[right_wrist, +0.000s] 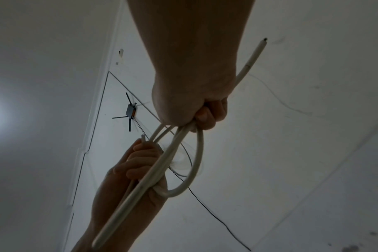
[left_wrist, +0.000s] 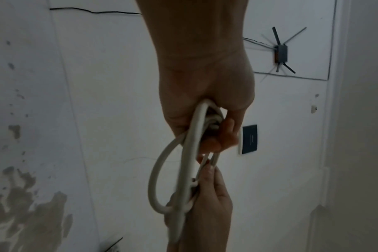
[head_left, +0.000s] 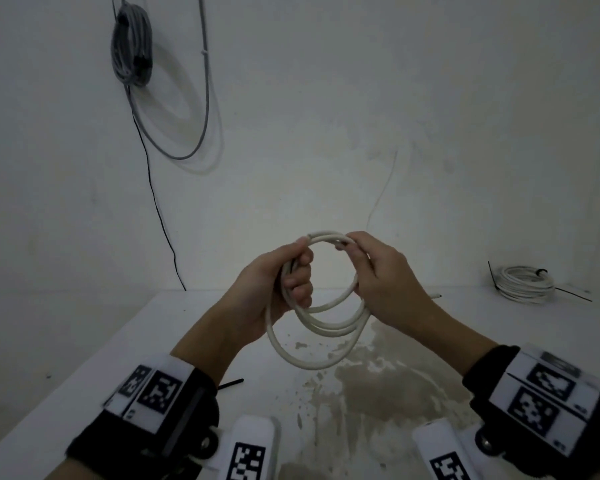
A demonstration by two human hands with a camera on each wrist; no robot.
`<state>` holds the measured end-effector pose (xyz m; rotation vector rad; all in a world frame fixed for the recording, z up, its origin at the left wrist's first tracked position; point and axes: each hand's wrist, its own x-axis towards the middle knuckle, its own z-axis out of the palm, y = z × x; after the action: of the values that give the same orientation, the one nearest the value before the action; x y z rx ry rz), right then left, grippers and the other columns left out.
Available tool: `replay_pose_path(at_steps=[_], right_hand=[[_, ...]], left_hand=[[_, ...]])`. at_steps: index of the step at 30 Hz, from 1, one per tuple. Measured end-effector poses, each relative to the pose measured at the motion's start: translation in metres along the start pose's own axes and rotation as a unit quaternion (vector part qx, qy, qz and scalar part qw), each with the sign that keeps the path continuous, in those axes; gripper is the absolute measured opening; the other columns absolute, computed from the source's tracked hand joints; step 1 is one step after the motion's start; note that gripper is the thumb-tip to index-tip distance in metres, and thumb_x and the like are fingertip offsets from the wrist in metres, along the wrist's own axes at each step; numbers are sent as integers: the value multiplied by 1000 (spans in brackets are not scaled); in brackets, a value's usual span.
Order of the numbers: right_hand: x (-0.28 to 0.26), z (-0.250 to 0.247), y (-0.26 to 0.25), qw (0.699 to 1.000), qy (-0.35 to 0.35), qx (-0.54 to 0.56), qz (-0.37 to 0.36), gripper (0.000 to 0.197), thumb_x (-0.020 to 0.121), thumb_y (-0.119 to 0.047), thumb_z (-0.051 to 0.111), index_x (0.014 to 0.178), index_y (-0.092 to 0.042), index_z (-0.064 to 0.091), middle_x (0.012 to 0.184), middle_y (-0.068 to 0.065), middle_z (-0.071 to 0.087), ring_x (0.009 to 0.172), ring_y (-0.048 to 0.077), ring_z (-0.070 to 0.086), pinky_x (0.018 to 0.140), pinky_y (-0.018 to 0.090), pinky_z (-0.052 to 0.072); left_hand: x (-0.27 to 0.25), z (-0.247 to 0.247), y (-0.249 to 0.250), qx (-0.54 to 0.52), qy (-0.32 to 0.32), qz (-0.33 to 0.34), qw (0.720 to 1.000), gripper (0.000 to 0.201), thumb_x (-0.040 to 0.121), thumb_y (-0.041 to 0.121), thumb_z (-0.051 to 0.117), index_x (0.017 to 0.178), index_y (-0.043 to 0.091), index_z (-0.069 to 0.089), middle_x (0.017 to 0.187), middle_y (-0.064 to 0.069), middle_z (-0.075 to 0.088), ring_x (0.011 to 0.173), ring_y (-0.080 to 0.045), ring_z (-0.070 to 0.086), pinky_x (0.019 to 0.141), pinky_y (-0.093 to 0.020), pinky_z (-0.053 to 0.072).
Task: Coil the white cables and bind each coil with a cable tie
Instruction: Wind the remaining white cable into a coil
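A white cable coil (head_left: 321, 320) of several loops hangs in the air above the table between both hands. My left hand (head_left: 284, 285) grips the coil's left side, fingers curled round the strands (left_wrist: 194, 139). My right hand (head_left: 371, 268) grips the upper right side, its fingers closed round the strands (right_wrist: 179, 134). One cable end (right_wrist: 257, 52) sticks out past the right wrist. A second white coil (head_left: 525, 284), bound with a black cable tie (head_left: 494, 277), lies on the table at the far right. A loose black cable tie (head_left: 231, 383) lies by my left wrist.
The white table (head_left: 118, 341) has a brownish stained patch (head_left: 371, 379) at its middle. A grey cable bundle (head_left: 132, 46) hangs on the wall at upper left, with a thin black wire (head_left: 156, 202) running down to the table. A black router (left_wrist: 281, 52) sits on the wall.
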<state>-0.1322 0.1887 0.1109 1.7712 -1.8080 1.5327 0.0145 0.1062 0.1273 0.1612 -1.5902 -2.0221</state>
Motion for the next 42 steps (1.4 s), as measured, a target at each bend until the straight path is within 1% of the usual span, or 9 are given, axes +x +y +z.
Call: replay_pose_path(at_steps=[5,8,15,27,31,33,35,38,42], right_hand=[[-1,5,1,999,7,-12,30,20,100,-21,38,97,-14,57,56,0,48,46,14,44,44,25,36],[-5,6,0,995,-55,8,79,20,98,-30,44,98,-15,58,58,2,57,44,5,52,42,14,39],[-15,2,-14,938,-205,112,257,15,95,-28,51,89,-15,52,70,9,69,37,11,40,38,19,34],[-22,17,-4,977,-141,-11,160,9,93,-12,41,101,-16,38,69,0,50,53,10,45,52,25,42],[-24,14,-3,981,-142,10,129,30,93,-10,37,118,-25,36,75,10,54,60,22,49,57,34,44],[-24,10,0,985,-142,15,100,46,91,-10,42,127,-37,32,84,14,59,68,30,55,60,34,48],[-22,5,6,986,-153,-30,55,57,93,-20,49,139,-40,24,101,4,58,84,20,58,73,31,49],[-16,-1,11,988,-138,-68,5,52,95,-40,44,144,-33,28,116,-10,51,101,6,50,85,23,40],[-11,-3,11,979,-132,-112,-109,41,94,-30,47,131,-15,52,102,-2,63,85,11,56,70,15,39]], left_hand=[[0,2,-3,-46,6,-13,999,27,88,30,45,67,13,46,40,7,33,33,-6,38,40,-17,38],[2,5,-5,-70,57,16,996,34,95,29,40,65,13,43,33,8,29,22,-3,26,26,-14,22],[1,5,-9,-52,109,94,988,37,94,28,42,61,12,44,31,6,28,21,-3,23,26,-12,18],[10,2,-15,37,176,32,983,37,96,33,40,66,12,44,40,5,30,31,-8,25,34,-18,24],[7,-6,-13,-76,118,-19,990,55,95,54,31,62,13,45,36,7,27,26,-4,21,31,-15,16],[4,-10,-11,-89,72,-31,993,54,97,47,31,59,12,47,35,8,26,25,-3,21,31,-17,16],[2,-13,-11,-66,45,-35,996,48,96,36,35,55,14,45,36,8,26,27,-4,21,32,-17,16],[0,-15,-13,-14,25,-47,998,45,93,28,36,50,16,42,36,9,25,29,-4,19,33,-18,15],[-2,-15,-16,-9,-13,-76,997,35,85,29,42,53,15,46,37,9,26,29,-4,21,34,-18,16]])
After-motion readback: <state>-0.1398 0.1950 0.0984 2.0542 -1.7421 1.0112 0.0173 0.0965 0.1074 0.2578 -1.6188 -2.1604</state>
